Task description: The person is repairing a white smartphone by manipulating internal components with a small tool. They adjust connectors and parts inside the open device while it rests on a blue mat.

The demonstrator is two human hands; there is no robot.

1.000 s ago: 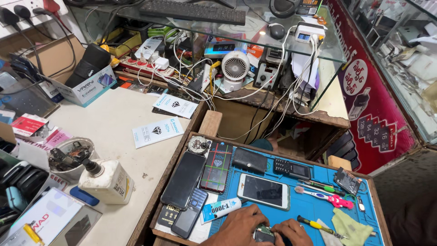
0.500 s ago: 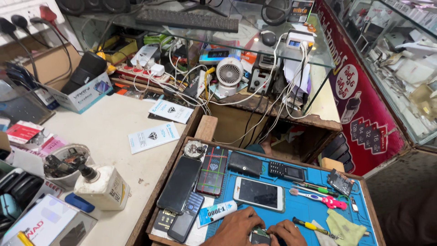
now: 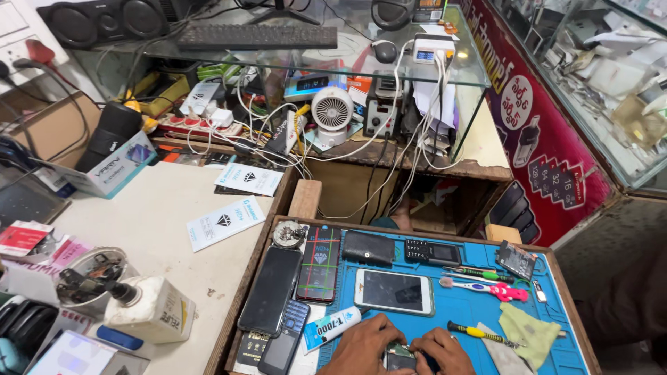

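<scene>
My left hand [image 3: 361, 347] and my right hand [image 3: 441, 351] meet at the bottom edge of the head view, both gripping a small dark phone part [image 3: 401, 359] over the blue work mat [image 3: 458, 309]. Just beyond my hands lies a white smartphone [image 3: 394, 290], face up. A white glue tube [image 3: 331, 326] lies left of my left hand. Right of my right hand rests a yellow-handled screwdriver [image 3: 479, 333].
On the mat lie black phones [image 3: 272, 288], a keypad phone [image 3: 432, 251], a black wallet [image 3: 368, 246], a pink toothbrush [image 3: 486, 288] and a yellow cloth [image 3: 526, 333]. A white squeeze bottle [image 3: 149, 309] stands on the counter at left. A small fan [image 3: 331, 111] and tangled cables sit behind.
The view has tilted up and shifted slightly, so my hands sit lower in frame. Both hands stay closed on the small part in the same spot on the mat.
</scene>
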